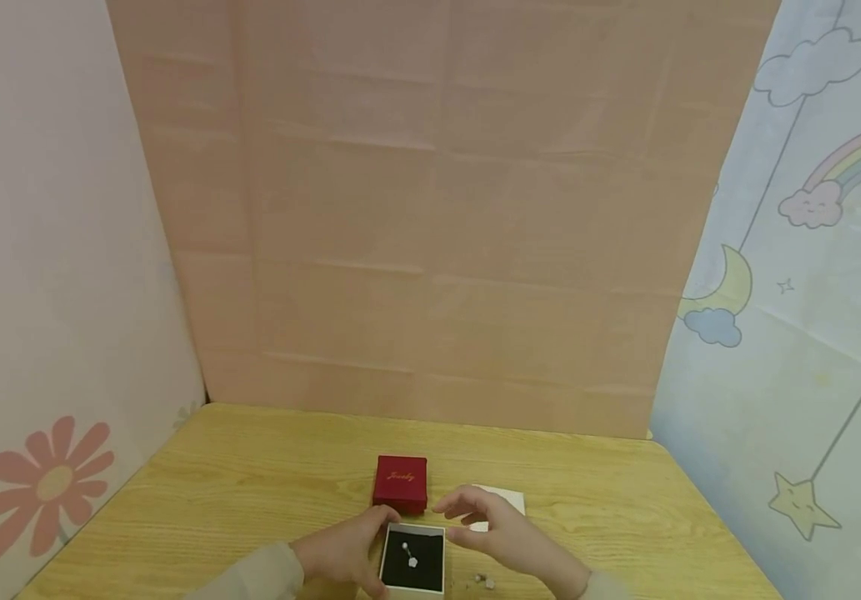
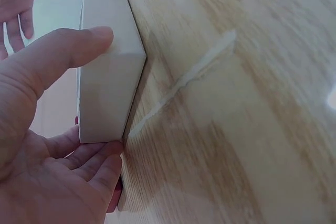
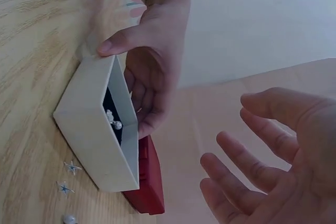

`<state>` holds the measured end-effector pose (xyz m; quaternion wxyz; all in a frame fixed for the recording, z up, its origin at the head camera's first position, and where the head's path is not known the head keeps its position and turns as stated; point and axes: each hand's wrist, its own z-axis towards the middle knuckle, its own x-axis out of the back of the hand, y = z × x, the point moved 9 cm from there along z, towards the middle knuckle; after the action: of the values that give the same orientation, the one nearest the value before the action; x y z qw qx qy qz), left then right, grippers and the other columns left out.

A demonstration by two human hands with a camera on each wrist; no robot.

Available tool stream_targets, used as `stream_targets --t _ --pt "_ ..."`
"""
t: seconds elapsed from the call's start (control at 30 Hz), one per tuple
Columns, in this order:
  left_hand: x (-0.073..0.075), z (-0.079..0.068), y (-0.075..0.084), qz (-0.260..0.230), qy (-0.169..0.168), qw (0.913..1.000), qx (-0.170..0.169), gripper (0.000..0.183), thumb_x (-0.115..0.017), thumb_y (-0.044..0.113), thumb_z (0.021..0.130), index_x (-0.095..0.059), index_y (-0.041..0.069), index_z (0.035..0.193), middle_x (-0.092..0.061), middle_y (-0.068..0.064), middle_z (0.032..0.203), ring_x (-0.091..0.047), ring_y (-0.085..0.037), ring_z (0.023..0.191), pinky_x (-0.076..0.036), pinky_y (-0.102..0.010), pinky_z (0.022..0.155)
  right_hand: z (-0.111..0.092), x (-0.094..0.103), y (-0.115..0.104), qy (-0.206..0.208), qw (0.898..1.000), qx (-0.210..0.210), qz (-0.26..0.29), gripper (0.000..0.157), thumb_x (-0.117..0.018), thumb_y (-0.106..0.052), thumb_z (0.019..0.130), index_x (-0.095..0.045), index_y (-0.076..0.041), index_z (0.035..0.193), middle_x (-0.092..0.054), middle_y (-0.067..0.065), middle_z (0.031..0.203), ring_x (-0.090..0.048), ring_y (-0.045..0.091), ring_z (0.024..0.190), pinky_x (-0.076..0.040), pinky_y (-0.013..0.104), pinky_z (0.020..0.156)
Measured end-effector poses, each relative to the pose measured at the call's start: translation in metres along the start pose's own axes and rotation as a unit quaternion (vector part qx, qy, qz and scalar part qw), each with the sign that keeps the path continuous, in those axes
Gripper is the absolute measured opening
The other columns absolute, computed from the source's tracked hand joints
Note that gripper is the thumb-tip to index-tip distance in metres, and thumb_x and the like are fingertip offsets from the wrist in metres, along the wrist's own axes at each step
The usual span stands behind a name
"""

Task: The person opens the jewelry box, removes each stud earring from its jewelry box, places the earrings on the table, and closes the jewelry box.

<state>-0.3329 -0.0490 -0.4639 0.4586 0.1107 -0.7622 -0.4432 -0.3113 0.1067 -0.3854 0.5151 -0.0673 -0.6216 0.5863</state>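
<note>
My left hand grips a small open white box on the table, thumb on the near side and fingers round the far side. On the black padding inside lies a piece of jewelry with a pearl and a white flower, perhaps an earring. My right hand is held just right of the box with fingers apart and loosely bent, touching nothing. In the right wrist view, two small blue star-shaped pieces and a pearl lie on the table beside the box.
A red jewelry box with gold lettering stands behind the white box. A flat white piece, partly hidden by my right hand, lies to the right. Fabric screens enclose the wooden table at the back and sides.
</note>
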Motion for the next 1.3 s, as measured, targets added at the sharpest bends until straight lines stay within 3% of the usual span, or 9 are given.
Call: stream_targets --t 0.37,0.67,0.87,1.3 --pt "0.000 -0.001 -0.004 -0.010 -0.003 0.9999 0.000 0.070 -0.088 0.017 0.068 -0.046 0.015 0.123 -0.052 0.002 0.115 -0.048 -0.023 0.108 -0.032 -0.063 0.106 0.029 -0.030 0.032 -0.048 0.995 -0.068 -0.053 0.017 -0.064 -0.019 0.093 -0.066 -0.018 0.110 -0.062 -0.005 0.119 -0.056 0.026 0.114 -0.045 0.048 0.093" --pt "0.000 -0.001 -0.002 0.004 -0.006 0.9999 -0.008 0.068 -0.087 0.020 0.071 -0.046 0.014 0.125 -0.051 -0.002 0.125 -0.049 -0.025 0.114 -0.033 -0.060 0.106 0.046 -0.050 0.055 -0.103 0.981 -0.084 -0.139 0.016 -0.068 -0.013 0.088 -0.069 -0.020 0.102 -0.061 -0.010 0.106 -0.055 0.005 0.101 -0.049 0.027 0.088" --pt "0.000 -0.001 -0.002 0.002 -0.012 0.9998 -0.016 0.069 -0.086 0.018 0.072 -0.045 0.012 0.126 -0.049 -0.003 0.128 -0.048 -0.026 0.116 -0.032 -0.060 0.107 0.050 -0.057 0.060 -0.113 0.972 -0.076 -0.190 0.017 -0.069 -0.013 0.087 -0.069 -0.022 0.101 -0.058 -0.012 0.103 -0.054 0.001 0.095 -0.049 0.024 0.084" --pt "-0.002 0.001 -0.004 0.004 -0.015 0.9999 -0.006 0.069 -0.086 0.019 0.072 -0.044 0.013 0.126 -0.049 -0.004 0.130 -0.047 -0.026 0.118 -0.031 -0.060 0.107 0.051 -0.060 0.062 -0.110 0.972 -0.076 -0.192 0.016 -0.074 -0.016 0.084 -0.070 -0.023 0.099 -0.058 -0.014 0.102 -0.054 -0.001 0.095 -0.048 0.023 0.085"
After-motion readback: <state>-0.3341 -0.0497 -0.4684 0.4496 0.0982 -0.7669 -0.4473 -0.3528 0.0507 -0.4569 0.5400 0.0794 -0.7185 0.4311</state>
